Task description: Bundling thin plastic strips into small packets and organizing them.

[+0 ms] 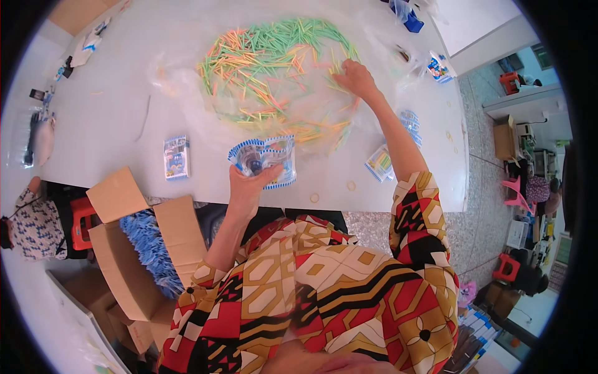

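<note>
My left hand (pixel 245 190) is closed on a clear plastic packet (pixel 278 163) with blue-and-white edges, above the near side of the table. The packet's mouth gapes, and a dark blue shape shows in it. My right hand (pixel 359 81) reaches to the right end of a spread of thin sticks (pixel 299 36) in green, yellow, orange and pink. Its fingers are curled together among a few yellow-green sticks; what they pinch is too small to make out. Under the sticks lies a crumpled clear plastic sheet (pixel 180 93).
A blue-and-white packet (pixel 177 157) lies left of my left hand. More packets (pixel 379 163) lie by my right forearm and another packet (pixel 439 67) near the right edge. A cardboard box (pixel 128 274) full of blue packets stands below the table's near edge. Another person (pixel 40 221) sits at left.
</note>
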The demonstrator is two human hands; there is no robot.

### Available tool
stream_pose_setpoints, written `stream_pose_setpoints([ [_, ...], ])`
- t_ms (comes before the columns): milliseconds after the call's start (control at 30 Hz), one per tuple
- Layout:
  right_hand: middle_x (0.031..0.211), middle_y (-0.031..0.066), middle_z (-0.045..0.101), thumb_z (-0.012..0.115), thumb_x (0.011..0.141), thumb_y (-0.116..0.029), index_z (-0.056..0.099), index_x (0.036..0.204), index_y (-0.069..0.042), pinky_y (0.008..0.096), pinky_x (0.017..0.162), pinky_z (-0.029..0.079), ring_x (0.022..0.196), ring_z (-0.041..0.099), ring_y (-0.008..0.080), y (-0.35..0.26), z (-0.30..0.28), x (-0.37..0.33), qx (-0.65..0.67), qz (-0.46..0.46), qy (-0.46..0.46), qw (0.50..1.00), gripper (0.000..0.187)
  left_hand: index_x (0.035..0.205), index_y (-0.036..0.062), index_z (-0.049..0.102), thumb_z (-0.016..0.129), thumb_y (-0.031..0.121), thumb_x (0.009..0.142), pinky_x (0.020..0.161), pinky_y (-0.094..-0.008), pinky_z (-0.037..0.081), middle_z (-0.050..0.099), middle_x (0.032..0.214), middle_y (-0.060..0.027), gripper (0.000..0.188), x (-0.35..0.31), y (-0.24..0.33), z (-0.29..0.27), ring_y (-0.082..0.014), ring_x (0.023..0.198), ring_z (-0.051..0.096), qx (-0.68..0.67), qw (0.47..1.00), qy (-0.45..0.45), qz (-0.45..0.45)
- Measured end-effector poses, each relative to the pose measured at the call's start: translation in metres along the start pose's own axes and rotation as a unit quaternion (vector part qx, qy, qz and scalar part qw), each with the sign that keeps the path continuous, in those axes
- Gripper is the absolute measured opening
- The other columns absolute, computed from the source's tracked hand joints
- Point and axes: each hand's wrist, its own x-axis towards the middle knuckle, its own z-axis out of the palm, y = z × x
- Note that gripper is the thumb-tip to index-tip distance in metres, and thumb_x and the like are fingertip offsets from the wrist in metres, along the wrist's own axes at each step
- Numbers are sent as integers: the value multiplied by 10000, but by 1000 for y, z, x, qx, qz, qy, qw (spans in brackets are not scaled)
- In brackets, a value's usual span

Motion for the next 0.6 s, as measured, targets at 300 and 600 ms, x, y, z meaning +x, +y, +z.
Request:
stream_pose_setpoints([
  [300,916,135,581,615,727,-133,553,918,-45,373,715,465,830,575,298,-8,10,69,9,-116,68,991,219,1017,-10,574,693,-41,694,746,-273,493,622,937,-67,346,0,5,-13,-119,821,594,-24,999,25,-5],
  [600,857,163,569,488,717,7,537,825,-34,434,681,485,800,579,353,0,17,121,-136,-130,66,980,126,996,-10,570,697,-41,688,755,-282,494,621,934,-67,334,8,6,-31,-127,830,597,-44,997,54,-35],
])
